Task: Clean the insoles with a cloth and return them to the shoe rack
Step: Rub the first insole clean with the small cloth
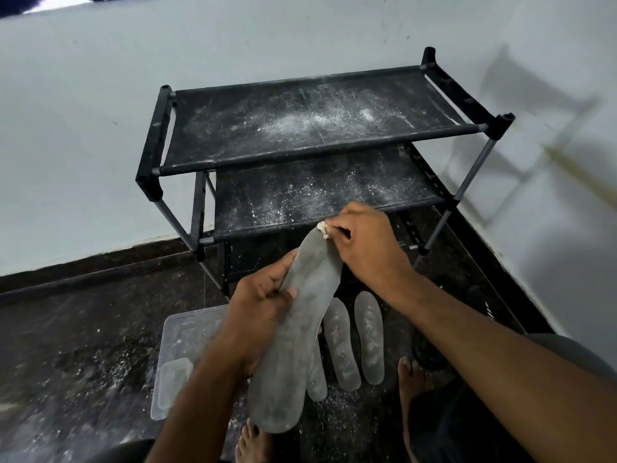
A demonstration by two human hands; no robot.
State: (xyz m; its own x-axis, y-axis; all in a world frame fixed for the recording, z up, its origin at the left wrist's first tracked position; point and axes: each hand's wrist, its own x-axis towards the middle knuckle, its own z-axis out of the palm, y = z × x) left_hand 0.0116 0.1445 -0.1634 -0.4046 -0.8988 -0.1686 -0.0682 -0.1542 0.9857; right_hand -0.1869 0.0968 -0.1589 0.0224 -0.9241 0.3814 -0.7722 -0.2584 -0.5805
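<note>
My left hand point(263, 305) grips a long grey insole point(293, 342) by its left edge and holds it up lengthwise over the floor. At the insole's far tip, my right hand point(367, 242) pinches a small whitish cloth point(323, 228) against it. Three more dusty grey insoles lie on the floor below: one point(340, 345), one point(370, 339) to its right, and one point(317, 382) partly hidden behind the held insole. The black shoe rack point(300, 152) stands ahead against the wall, its fabric shelves speckled with white powder.
A clear plastic tub point(180, 345) sits on the dark floor at my left, with a greyish object inside. My bare feet point(412, 382) show at the bottom. A dark object lies on the floor right of the insoles. White walls meet in a corner behind the rack.
</note>
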